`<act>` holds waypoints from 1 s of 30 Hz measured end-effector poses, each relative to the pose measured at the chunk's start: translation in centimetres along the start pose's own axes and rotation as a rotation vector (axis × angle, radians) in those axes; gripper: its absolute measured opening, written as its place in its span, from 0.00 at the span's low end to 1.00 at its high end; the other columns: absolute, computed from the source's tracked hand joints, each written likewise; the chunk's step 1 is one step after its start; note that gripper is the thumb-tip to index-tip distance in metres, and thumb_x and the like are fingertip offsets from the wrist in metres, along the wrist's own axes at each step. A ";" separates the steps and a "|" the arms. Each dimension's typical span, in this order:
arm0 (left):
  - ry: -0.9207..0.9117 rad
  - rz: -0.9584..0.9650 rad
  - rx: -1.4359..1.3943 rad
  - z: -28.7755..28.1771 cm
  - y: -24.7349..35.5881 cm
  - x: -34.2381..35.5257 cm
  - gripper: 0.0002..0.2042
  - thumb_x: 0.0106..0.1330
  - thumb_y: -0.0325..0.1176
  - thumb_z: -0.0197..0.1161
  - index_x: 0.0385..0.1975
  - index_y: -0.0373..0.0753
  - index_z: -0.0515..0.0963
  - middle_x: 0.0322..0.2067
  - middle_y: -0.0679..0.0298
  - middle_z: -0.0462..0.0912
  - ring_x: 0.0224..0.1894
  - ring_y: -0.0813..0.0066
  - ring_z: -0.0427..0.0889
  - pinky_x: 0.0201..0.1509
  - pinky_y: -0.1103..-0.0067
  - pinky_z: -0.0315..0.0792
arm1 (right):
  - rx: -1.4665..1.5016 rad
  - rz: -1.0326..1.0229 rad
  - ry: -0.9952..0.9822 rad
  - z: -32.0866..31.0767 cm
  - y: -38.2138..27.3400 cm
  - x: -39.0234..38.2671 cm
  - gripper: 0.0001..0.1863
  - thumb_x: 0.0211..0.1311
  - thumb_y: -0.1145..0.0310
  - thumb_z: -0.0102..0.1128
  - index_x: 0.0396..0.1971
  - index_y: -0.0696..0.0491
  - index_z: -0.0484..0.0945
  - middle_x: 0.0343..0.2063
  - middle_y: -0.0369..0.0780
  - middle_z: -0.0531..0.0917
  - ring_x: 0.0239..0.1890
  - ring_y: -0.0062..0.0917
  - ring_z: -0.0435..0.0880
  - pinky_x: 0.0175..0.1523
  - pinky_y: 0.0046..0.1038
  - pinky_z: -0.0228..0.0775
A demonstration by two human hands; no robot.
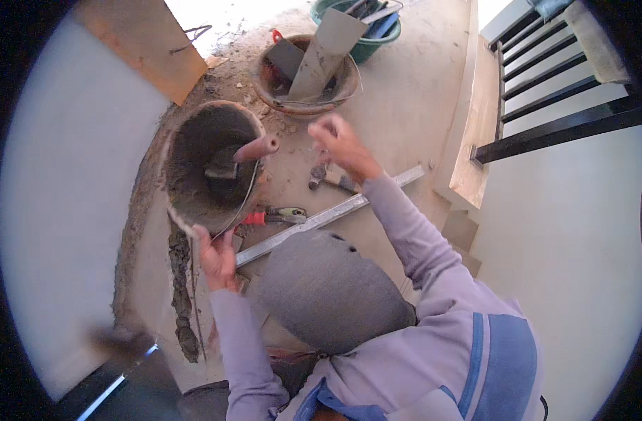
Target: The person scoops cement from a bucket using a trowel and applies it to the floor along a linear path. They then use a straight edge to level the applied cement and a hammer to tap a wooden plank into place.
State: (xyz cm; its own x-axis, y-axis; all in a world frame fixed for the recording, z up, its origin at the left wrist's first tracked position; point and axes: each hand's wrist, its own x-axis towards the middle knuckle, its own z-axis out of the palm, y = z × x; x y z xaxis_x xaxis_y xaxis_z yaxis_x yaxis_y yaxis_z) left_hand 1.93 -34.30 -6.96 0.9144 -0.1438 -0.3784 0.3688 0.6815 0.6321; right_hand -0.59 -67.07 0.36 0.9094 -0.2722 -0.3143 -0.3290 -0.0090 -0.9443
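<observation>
The left hand (pixel 218 258) grips the near rim of a tilted mortar bucket (pixel 208 165), fingers curled over its edge, with a trowel (pixel 240 156) lying inside the bucket. Beyond the bucket's far side, the right hand (pixel 340 144) is raised and blurred, so I cannot tell its finger spread. A hammer (pixel 329 177) and a long metal straightedge (pixel 331 215) lie just right of the bucket.

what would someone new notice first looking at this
First, the mortar-caked bucket left of centre, tipped up with a trowel lying inside; the left hand grips its lower rim. The right hand, blurred, is raised at centre above a hammer and a long metal straightedge on the floor. Beyond, at the top, a second bucket holds flat plastering tools.
</observation>
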 end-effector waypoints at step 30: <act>-1.371 -0.111 1.298 16.6 -3.0 3.5 0.27 0.67 0.55 0.53 0.48 0.34 0.75 0.46 0.51 0.78 0.50 0.63 0.76 0.54 0.71 0.69 | 0.245 -0.087 0.715 -22.4 11.3 -3.8 0.21 0.71 0.73 0.36 0.62 0.60 0.61 0.63 0.47 0.63 0.64 0.41 0.63 0.67 0.35 0.62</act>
State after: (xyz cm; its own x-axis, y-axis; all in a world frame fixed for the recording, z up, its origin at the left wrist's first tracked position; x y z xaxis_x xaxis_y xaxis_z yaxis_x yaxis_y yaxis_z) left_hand 6.76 -48.75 1.01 0.1228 -0.9833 -0.1344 -0.2907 -0.1651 0.9424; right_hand -13.39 -87.66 -6.90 0.5159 -0.8382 -0.1770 -0.1226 0.1322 -0.9836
